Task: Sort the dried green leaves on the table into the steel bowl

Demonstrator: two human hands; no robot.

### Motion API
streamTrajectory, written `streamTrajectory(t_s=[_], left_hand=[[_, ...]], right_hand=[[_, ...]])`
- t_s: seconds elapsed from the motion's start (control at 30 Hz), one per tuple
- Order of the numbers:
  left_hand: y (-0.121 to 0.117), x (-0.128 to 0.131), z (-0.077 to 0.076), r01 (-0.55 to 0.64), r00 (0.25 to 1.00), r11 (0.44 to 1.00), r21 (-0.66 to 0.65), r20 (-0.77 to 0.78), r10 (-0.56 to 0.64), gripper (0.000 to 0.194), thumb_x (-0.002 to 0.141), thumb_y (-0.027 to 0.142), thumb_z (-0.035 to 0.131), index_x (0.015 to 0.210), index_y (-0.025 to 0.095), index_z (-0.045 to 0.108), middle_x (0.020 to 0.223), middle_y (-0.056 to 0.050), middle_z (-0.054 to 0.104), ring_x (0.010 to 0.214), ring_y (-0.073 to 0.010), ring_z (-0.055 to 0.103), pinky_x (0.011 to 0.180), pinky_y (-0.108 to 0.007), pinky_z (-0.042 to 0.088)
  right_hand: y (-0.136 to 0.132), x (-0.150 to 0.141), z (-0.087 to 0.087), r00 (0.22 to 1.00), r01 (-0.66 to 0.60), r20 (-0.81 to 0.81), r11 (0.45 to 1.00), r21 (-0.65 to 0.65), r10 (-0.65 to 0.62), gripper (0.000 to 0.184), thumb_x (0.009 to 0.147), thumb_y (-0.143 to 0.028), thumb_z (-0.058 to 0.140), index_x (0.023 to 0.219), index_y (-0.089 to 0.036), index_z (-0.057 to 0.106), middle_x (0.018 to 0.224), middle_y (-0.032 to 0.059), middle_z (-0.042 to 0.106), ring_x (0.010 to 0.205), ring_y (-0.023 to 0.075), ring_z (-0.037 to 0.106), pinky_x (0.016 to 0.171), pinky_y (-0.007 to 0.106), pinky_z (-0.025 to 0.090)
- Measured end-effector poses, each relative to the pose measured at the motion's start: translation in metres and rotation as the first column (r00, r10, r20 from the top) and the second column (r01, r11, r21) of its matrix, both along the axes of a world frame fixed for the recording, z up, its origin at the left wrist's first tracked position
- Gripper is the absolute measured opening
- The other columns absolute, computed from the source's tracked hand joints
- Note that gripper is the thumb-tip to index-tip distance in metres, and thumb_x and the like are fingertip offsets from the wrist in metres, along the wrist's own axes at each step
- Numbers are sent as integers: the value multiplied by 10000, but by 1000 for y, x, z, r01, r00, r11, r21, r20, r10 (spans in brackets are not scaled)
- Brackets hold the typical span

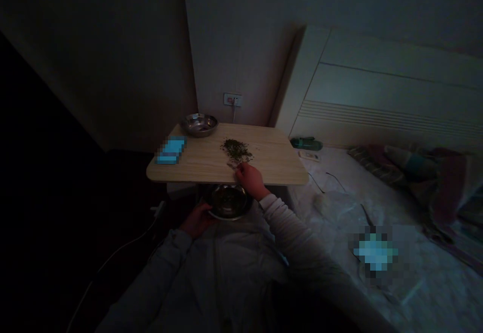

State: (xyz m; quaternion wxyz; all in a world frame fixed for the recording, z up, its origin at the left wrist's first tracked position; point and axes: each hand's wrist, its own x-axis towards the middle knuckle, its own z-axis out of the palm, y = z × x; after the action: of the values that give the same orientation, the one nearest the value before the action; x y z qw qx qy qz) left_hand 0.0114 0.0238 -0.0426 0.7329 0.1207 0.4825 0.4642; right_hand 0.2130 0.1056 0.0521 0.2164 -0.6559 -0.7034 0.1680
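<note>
My left hand (196,220) grips the rim of a steel bowl (228,202) held just below the front edge of a small wooden table (204,164). My right hand (250,178) rests at the table's front edge, fingers pinched on a small flat object (232,164) I cannot make out. Its tip lies beside a heap of dark green-brown bits (236,149) on the tabletop.
A second steel bowl (199,123) stands at the table's back left, near a blue blurred item (172,150). A wall socket (232,99) is behind. A bed (377,222) with a headboard, blankets and cables lies to the right. The room is dim.
</note>
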Motion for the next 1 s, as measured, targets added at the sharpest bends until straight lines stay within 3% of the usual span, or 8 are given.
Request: streamTrajectory(t_s=[0.23, 0.4, 0.73, 1.0], left_hand=[[-1, 0, 3, -44, 999, 999, -2, -1, 44, 634, 745, 41, 716, 1347, 242, 712, 1115, -65, 845, 959, -285, 828, 821, -400, 699], [-7, -6, 4, -108, 994, 994, 2, -8, 108, 651, 751, 3, 699, 1356, 240, 712, 1070, -42, 833, 942, -260, 803, 836, -384, 686], [-16, -15, 9, -159, 987, 987, 13, 2, 159, 573, 752, 6, 684, 1277, 229, 732, 1090, -50, 838, 916, -256, 807, 771, -369, 694], [-14, -10, 11, -194, 981, 981, 6, 8, 194, 640, 742, -27, 657, 1319, 239, 737, 1061, -48, 840, 939, -263, 813, 811, -393, 707]], right_hand=[[-3, -13, 20, 984, -66, 159, 993, -98, 81, 327, 1098, -264, 497, 1297, -189, 744, 1302, 145, 810, 1188, 273, 755, 943, 335, 548], [-4, -20, 24, 963, -158, 208, 983, -92, 174, 350, 1095, -231, 482, 1322, -193, 745, 1367, 140, 794, 1239, 258, 734, 982, 322, 547], [-3, -15, 22, 934, -278, 210, 957, -79, 289, 373, 1109, -200, 470, 1374, -180, 732, 1409, 151, 783, 1300, 257, 710, 1046, 330, 540], [2, -11, 15, 960, -254, 116, 967, -17, 254, 332, 1090, -183, 499, 1300, -164, 755, 1310, 155, 806, 1197, 251, 733, 1034, 339, 540]])
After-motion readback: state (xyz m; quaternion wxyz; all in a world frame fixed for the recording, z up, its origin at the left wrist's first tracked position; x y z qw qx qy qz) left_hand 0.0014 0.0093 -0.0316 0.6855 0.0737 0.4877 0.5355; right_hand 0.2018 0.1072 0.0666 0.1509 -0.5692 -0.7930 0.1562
